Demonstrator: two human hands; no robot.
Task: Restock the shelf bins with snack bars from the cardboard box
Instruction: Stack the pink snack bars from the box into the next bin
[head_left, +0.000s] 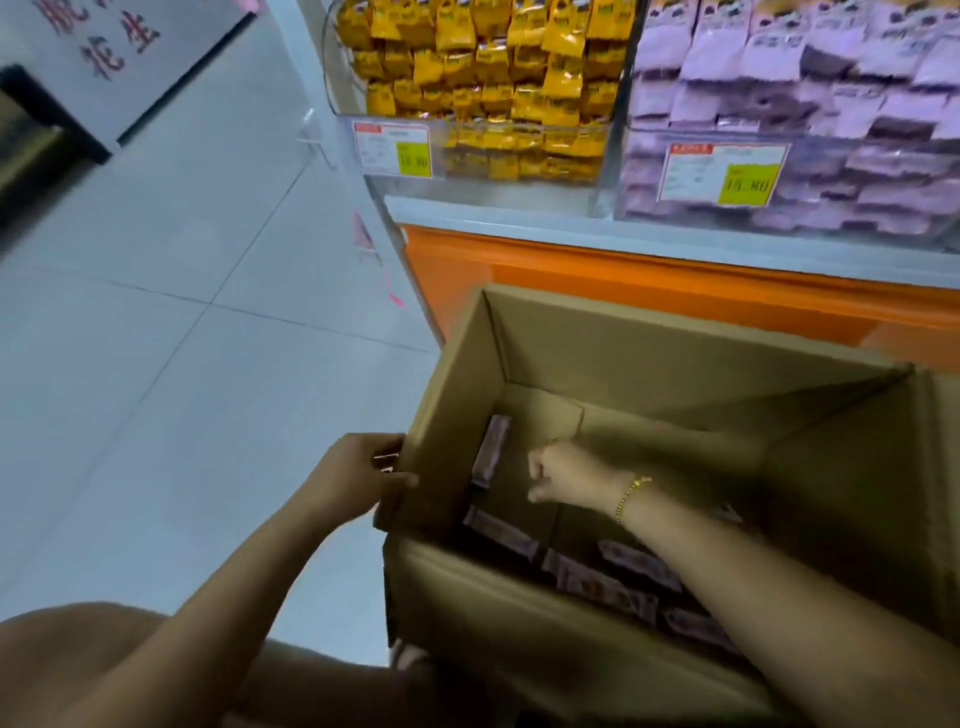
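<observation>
An open cardboard box (701, 353) stands on the floor in front of the shelf. A few purple snack bars lie at its bottom: one leaning on the left wall (492, 457), others along the near side (602, 584). My left hand (358, 480) grips the top edge of the box's left wall. My right hand (553, 470) is down inside the box with its fingers curled into a fist, just right of the leaning bar; nothing shows in it. Above, a clear shelf bin (644, 176) holds purple bars.
A second clear bin (467, 156) to the left is filled with yellow packets. Both bins carry price tags and sit on a grey ledge over an orange shelf base (571, 280). Pale floor tiles (182, 338) spread to the left, with a signboard (119, 57) at the far left.
</observation>
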